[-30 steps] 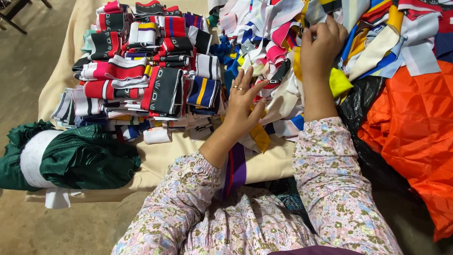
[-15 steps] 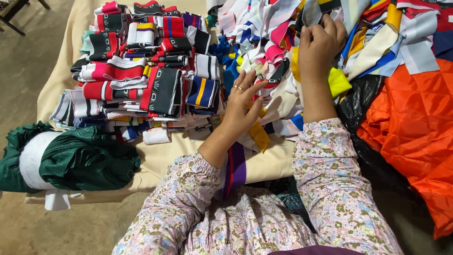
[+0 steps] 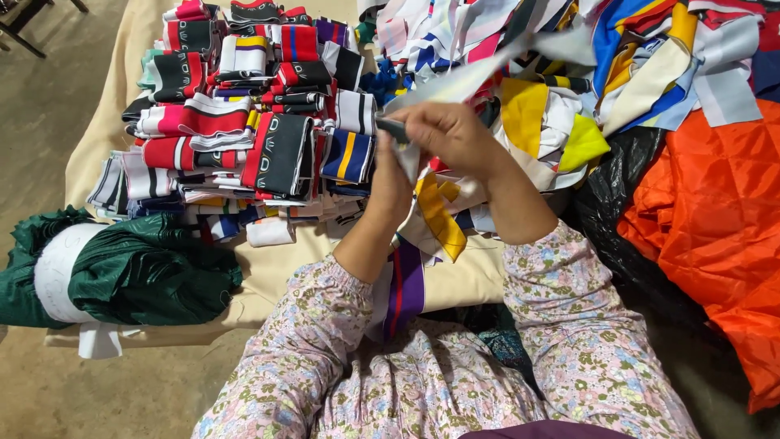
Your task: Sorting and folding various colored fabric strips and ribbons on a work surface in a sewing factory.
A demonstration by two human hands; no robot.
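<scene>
Fabric strip pinched between both hands above the table edge

Fabric strip (image 3: 487, 69), pale and blurred, held up over the cloth heap (image 3: 569, 122); long axis running from about 7 o'clock at the hands to 1 o'clock at its free end. Right hand (image 3: 451, 138) closed on the near end, fingers curled, a small dark tip showing at its 9 o'clock side; whether scissors or cloth cannot be told. Left hand (image 3: 390, 175) just below and touching, fingers closed on the white lower end hanging at 6 o'clock. Right hand the nearer to the strip's free length. Folded striped pieces (image 3: 244, 138) stacked at 9 o'clock on the tan table (image 3: 301, 268). Green fabric roll (image 3: 122, 272) at 8 o'clock; orange sheet (image 3: 715, 228) at 3 o'clock, beside a black bag (image 3: 617, 211).
</scene>
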